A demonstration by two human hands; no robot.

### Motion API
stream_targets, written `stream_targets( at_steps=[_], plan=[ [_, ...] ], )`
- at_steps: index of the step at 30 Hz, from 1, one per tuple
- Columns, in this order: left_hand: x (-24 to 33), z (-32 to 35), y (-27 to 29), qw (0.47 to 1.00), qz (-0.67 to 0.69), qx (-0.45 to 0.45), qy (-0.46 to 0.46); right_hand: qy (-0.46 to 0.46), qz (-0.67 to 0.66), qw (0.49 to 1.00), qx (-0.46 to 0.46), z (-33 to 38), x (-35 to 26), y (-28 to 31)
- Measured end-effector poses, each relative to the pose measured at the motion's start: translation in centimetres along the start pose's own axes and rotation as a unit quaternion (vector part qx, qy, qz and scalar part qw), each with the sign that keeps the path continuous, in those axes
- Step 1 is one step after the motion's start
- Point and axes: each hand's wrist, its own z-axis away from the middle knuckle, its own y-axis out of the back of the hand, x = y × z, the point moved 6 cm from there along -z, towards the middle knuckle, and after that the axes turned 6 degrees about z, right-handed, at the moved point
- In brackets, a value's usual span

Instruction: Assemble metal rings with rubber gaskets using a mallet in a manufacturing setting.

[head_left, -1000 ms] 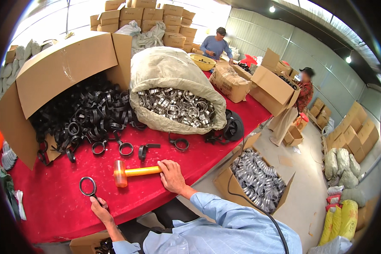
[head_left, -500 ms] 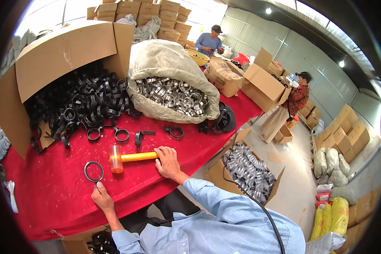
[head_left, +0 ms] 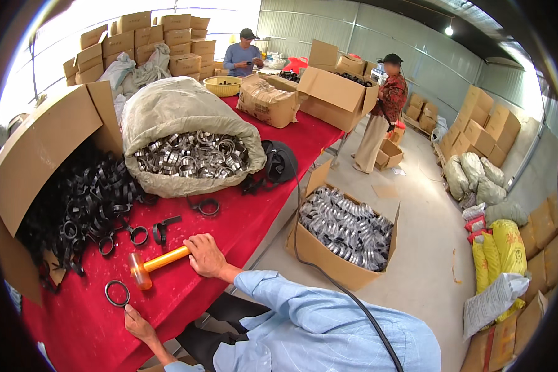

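Observation:
My left hand (head_left: 141, 325) is closed near the table's front edge, pinching the stem of a black ring-shaped part (head_left: 107, 289). The ring stands clear beyond the fingertips. My right hand (head_left: 206, 255) is wrapped round the handle end of a mallet (head_left: 167, 258) with a see-through orange head and a yellow-orange handle. Its head points left, a little beyond the ring and apart from it. A few loose black ring parts (head_left: 139, 235) lie just past the mallet on the red cloth (head_left: 186, 304).
A tipped carton (head_left: 49, 161) of black ring parts stands left. Beside it sits a cloth sack (head_left: 180, 105) of shiny metal rings, with a black cap (head_left: 281, 162) alongside. A floor carton (head_left: 328, 266) holds bagged metal rings. A dark cable (head_left: 347, 288) crosses my right sleeve. Two co-workers stand farther off.
The view has swung to the right, so the table things sit farther left and lower. Both hands keep their hold on the ring part and the mallet.

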Motion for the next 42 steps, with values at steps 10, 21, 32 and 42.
stream_targets(
  at_steps=[10, 21, 32, 42],
  plan=[
    [1.1, -0.6, -0.4, 0.998, -0.060, 0.006, -0.034, 0.003, -0.027, 0.999, 0.021, -0.3, 0.3, 0.6],
    [0.7, -0.3, -0.3, 0.992, -0.111, 0.009, -0.051, 0.006, -0.041, 0.999, 0.032, 0.2, 0.5, 0.9],
    [2.4, -0.4, -0.8, 0.989, -0.129, -0.002, -0.070, 0.011, -0.044, 0.998, 0.036, -0.8, 0.7, 0.7],
    [1.4, 0.1, 0.0, 0.994, -0.097, -0.013, -0.047, -0.002, -0.072, 0.997, 0.015, -0.7, 0.6, 0.8]
  ],
)
